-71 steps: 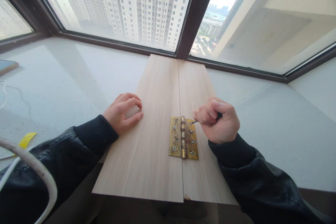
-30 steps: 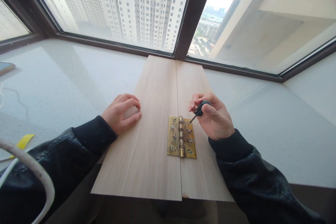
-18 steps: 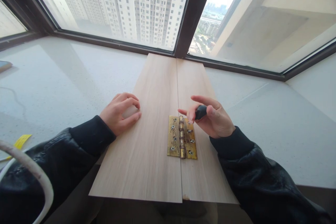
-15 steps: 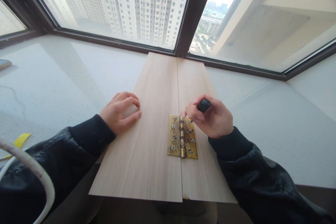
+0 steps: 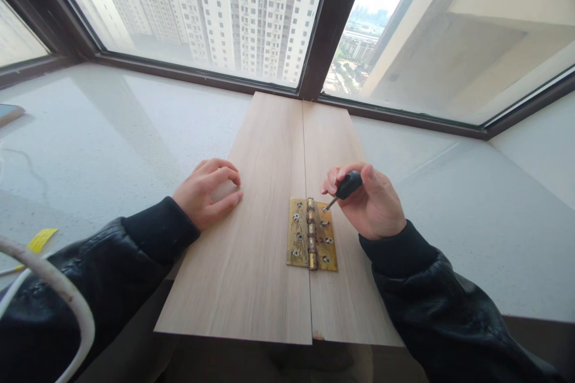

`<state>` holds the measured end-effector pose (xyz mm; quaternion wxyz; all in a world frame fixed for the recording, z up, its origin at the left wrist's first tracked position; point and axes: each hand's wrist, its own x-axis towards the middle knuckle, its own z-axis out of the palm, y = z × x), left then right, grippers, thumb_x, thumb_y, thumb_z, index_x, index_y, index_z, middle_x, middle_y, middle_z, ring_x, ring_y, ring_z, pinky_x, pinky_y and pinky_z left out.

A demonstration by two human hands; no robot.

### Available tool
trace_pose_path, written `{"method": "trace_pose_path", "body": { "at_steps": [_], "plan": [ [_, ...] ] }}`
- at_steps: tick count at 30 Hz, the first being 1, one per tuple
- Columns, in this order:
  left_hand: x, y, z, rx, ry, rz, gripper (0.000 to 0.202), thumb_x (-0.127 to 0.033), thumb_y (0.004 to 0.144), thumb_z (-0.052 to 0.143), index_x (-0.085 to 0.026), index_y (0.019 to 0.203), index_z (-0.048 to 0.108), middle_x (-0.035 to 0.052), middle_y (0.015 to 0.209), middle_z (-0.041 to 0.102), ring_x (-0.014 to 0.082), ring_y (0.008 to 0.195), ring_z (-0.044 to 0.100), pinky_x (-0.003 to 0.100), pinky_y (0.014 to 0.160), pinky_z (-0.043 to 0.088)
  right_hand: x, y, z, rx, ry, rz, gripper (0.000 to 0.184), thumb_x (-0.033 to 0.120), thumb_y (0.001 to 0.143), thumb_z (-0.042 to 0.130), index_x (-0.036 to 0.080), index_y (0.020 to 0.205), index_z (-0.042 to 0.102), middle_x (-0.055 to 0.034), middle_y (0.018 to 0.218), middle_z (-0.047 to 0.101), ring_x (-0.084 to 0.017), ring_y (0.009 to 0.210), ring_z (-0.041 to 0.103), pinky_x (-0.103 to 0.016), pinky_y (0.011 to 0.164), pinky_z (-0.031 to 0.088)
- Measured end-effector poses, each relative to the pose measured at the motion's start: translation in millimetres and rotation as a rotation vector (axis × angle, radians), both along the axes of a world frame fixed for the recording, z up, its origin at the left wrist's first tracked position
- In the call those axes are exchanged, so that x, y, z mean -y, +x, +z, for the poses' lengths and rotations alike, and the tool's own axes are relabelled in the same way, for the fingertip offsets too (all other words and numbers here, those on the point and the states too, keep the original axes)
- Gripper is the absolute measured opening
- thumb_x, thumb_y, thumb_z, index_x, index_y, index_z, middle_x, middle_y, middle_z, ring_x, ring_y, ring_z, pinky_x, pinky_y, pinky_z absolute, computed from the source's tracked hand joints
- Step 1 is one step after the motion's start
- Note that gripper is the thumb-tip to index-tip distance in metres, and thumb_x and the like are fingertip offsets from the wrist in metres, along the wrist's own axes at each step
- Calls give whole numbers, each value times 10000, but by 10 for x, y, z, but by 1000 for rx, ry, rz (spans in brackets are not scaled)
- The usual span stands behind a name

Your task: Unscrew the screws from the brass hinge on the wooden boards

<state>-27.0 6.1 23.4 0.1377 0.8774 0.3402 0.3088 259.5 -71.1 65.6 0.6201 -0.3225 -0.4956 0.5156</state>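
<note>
Head cam view, with the hinge (image 5: 311, 234) as the middle of the clock: the screwdriver (image 5: 348, 185) is just off it toward 1, tip aimed at about 7:30 and black handle end leaning back to 1:30, so its long axis slants across the right-hand leaf. Tip's at the 12-most screw (image 5: 324, 209) on that leaf, though I can't tell if it's actually seated. Hinge barrel runs pretty much 12 to 6, right along the seam between the left board (image 5: 242, 269) and the right board (image 5: 341, 305). Right hand (image 5: 372, 204) is over at 2, fingers narrowed around the screwdriver handle, black right sleeve (image 5: 402, 257) trailing off toward 5. Left hand (image 5: 209, 191) is near 10, fingers loosely curled with a decent gap between thumb and index, tips at the left board's outer edge, left sleeve (image 5: 157, 230) angled back toward 8. As for edges, the boards' far ends come right up by the window frame (image 5: 317, 54) at 12, and their near ends finish over a dark area (image 5: 251, 365) at 6. White surface (image 5: 476, 227) spreads wide toward 3 and 9, with a thick white cable (image 5: 67, 287) between 8 and 9.
</note>
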Motion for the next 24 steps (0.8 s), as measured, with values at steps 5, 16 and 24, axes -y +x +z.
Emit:
{"method": "trace_pose_path", "body": {
  "at_steps": [5, 16, 24],
  "plan": [
    [-8, -9, -1, -3, 0, 0, 164, -329, 902, 563, -177, 928, 620, 90, 1081, 619, 245, 1027, 580, 454, 955, 460, -27, -137, 75, -31, -52, 41, 304, 523, 900, 670, 228, 827, 658, 41, 575, 453, -118, 535, 420, -288, 559, 395],
    [-4, -6, -2, 1, 0, -4, 169, -325, 901, 564, -169, 928, 623, 100, 1081, 619, 253, 1028, 581, 467, 956, 463, 8, -27, 21, -35, 13, 61, 256, 413, 771, 833, 231, 780, 655, 23, 788, 600, -127, 704, 558, -302, 697, 466],
    [-7, -11, 6, -10, -12, -5, 167, -327, 902, 563, -174, 931, 623, 100, 1086, 618, 249, 1032, 577, 468, 956, 465, -25, -48, 30, -30, -45, 149, 313, 528, 895, 682, 226, 878, 764, 35, 555, 506, -108, 501, 461, -327, 615, 506]
  ]
}}
